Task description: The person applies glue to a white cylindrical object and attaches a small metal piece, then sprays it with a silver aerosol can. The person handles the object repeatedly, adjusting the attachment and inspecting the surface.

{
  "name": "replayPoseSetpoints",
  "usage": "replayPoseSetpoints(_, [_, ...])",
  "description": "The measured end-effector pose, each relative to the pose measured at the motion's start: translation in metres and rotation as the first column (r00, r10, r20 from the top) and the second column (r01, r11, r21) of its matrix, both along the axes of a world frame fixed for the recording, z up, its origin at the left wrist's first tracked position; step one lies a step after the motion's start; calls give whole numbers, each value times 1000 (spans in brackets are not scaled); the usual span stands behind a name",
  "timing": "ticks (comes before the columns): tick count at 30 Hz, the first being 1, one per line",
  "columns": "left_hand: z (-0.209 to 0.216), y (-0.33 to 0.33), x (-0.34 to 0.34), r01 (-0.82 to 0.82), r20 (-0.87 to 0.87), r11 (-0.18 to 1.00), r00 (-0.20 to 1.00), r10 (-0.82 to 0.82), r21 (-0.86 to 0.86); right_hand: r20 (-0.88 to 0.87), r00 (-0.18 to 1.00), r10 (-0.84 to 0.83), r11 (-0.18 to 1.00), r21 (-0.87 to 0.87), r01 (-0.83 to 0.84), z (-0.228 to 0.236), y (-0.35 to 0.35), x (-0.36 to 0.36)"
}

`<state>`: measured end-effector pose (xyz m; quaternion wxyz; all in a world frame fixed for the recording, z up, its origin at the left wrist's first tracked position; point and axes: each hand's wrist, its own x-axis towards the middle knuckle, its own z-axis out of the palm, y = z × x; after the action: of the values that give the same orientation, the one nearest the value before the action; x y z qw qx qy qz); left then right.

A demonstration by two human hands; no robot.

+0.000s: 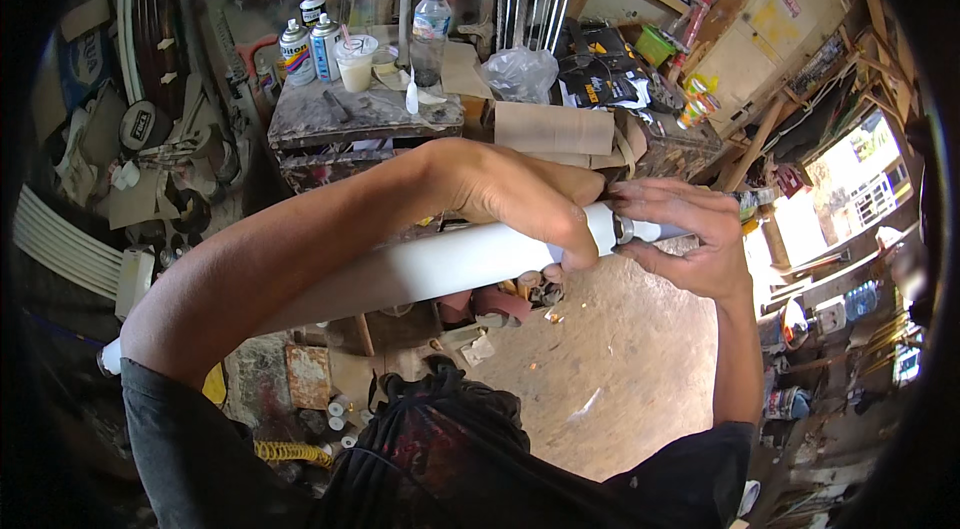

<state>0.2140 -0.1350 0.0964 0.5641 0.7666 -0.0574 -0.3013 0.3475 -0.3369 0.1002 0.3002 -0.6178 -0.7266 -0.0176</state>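
A long, smooth white tube (440,264) slants across in front of me, its far-left end low beside my left upper arm. Near the tube's right end, my left hand (525,194) is wrapped around it, thumb on top and fingertips showing below. A metal ring (625,229) sits round the narrower right end. My right hand (722,259) closes on that end just past the ring, thumb below and fingers above, with a slim pale section running between them. Its fingertips partly cover the ring.
Beyond the tube stands a worn workbench (300,124) with spray cans (297,54), a cup (356,64) and a plastic bottle (430,34). Clear plastic bags (520,76) and cardboard (553,129) lie to its right. White tubes (65,244) lean at left. Bare floor (610,369) shows below.
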Motion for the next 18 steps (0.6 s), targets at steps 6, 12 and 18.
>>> replayPoseSetpoints(6, [3, -5, -7, -80, 16, 997, 997, 80, 23, 47, 999, 16, 1000, -3, -16, 2, -1, 1])
replayPoseSetpoints(12, [17, -12, -9, -208, 120, 975, 973, 198, 78, 199, 979, 34, 998, 50, -45, 15, 6, 1])
replayPoseSetpoints(18, [26, 23, -6, -275, 510, 957, 838, 193, 88, 520, 850, -84, 951, 298, -87, 49, 22, -2])
